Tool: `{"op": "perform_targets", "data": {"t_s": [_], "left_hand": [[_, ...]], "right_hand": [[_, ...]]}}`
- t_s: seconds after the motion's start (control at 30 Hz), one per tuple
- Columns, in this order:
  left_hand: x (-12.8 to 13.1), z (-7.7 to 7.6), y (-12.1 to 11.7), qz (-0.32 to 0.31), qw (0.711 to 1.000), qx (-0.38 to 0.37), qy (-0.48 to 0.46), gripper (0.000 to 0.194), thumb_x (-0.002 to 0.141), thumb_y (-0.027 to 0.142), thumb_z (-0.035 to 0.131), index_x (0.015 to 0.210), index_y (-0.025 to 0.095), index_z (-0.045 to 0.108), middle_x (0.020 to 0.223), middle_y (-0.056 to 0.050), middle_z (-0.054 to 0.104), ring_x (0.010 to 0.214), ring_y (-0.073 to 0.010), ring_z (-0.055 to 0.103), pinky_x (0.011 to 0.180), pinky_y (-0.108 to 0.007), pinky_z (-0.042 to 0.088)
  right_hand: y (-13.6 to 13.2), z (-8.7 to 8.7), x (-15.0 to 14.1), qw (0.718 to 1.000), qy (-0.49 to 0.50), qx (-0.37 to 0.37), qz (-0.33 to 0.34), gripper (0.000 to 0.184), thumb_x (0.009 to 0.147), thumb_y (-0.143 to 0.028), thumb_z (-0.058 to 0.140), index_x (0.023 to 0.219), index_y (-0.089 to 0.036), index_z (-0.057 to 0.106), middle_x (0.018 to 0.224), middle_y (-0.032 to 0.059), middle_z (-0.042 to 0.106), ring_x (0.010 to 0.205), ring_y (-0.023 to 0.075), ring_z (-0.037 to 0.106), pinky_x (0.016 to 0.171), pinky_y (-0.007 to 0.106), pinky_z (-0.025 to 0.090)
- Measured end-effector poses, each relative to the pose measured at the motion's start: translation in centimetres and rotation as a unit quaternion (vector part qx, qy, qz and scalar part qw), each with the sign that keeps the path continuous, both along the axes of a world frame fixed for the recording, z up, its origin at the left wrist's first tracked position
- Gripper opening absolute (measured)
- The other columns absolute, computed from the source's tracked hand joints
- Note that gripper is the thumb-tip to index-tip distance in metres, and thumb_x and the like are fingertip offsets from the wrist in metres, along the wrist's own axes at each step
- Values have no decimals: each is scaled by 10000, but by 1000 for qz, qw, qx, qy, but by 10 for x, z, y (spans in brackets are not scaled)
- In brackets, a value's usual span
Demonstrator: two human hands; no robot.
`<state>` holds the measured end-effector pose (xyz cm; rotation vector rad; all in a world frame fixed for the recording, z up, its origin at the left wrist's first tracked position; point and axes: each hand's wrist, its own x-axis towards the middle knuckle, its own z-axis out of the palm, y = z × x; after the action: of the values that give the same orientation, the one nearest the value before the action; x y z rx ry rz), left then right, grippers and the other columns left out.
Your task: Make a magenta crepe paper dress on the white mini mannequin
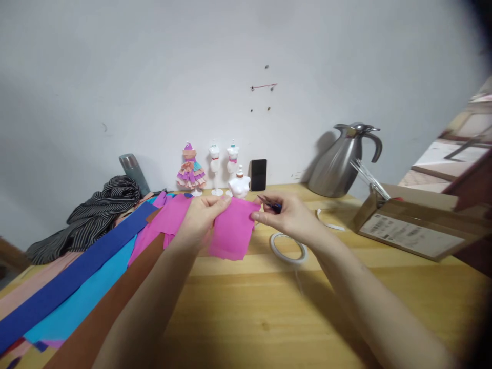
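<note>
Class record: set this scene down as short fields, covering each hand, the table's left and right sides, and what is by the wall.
Left hand: pinches pink sheet
Right hand: holds pointed tool, probably scissors; thumb at the sheet's edge
Table left: coloured strips, striped cloth
Table right: cardboard box
By wall: ruffled dress form, dark phone, steel jug

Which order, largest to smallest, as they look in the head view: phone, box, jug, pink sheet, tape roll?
1. Box
2. Jug
3. Pink sheet
4. Tape roll, by outer outline
5. Phone, standing farther back than the tape roll
</note>
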<state>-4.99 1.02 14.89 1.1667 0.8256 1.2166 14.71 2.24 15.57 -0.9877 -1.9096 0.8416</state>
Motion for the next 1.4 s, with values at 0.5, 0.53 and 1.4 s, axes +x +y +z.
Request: {"op": "perform_targets", "data": {"t_s": [0.5, 0.53, 1.4], "left_hand": [[3, -3, 9, 96, 985, 85, 112, 411, 642, 473, 780, 586, 143, 541, 544, 44, 475, 510, -62, 395, 498, -200, 282], [3, -4, 10, 100, 985, 87, 110, 415, 638, 470, 787, 601, 149, 526, 547, 49, 468, 510, -61, 393, 496, -198, 280], [5, 0, 11, 59, 985, 42, 156, 193, 607, 303, 787, 669, 148, 689, 669, -2, 639, 614, -109, 528, 610, -237, 401]], "right_hand": [[8, -2, -2, 997, 61, -51, 19, 232, 698, -403, 640, 618, -189, 597, 522, -2, 554, 511, 136, 511, 512, 279, 421], [8, -2, -2, 996, 66, -59, 18, 231, 691, -402, 641, 615, -189, 591, 519, -9, 543, 496, 125, 492, 493, 270, 403], [17, -11, 0, 989, 63, -100, 83, 353, 732, -449, 633, 570, -202, 439, 475, -76, 352, 437, 62, 306, 437, 244, 193]]}}
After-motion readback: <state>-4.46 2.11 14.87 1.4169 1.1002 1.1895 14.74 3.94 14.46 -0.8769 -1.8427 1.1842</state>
